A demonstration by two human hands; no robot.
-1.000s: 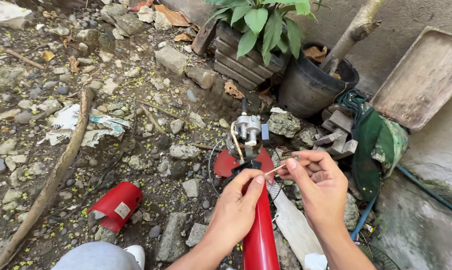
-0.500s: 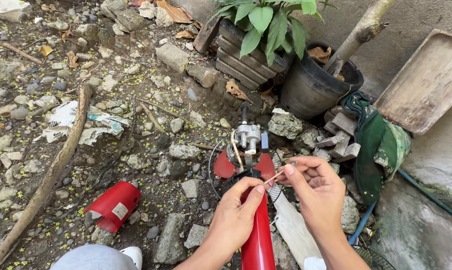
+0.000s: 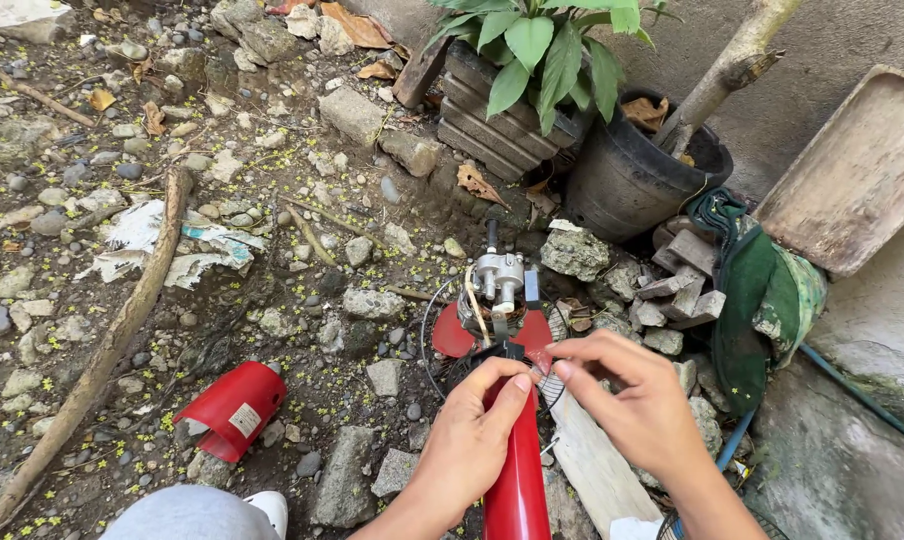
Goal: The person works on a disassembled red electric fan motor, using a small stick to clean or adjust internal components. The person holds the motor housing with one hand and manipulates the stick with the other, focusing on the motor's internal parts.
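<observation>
Since the earlier frame both hands have dropped slightly lower. The left hand (image 3: 472,440) grasps the top of the red fan stand (image 3: 517,480), and the right hand (image 3: 637,400) pinches a small wire end at its 9 o'clock. The bare fan motor (image 3: 497,285) sits at 12 o'clock, stones (image 3: 592,255) crowding beyond it. A red cover (image 3: 234,408) lies at 9 o'clock.

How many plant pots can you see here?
2: a ribbed dark pot holding the green leafy plant at top centre, and a round black pot with a bare stem just right of it. Others may be out of frame.
</observation>
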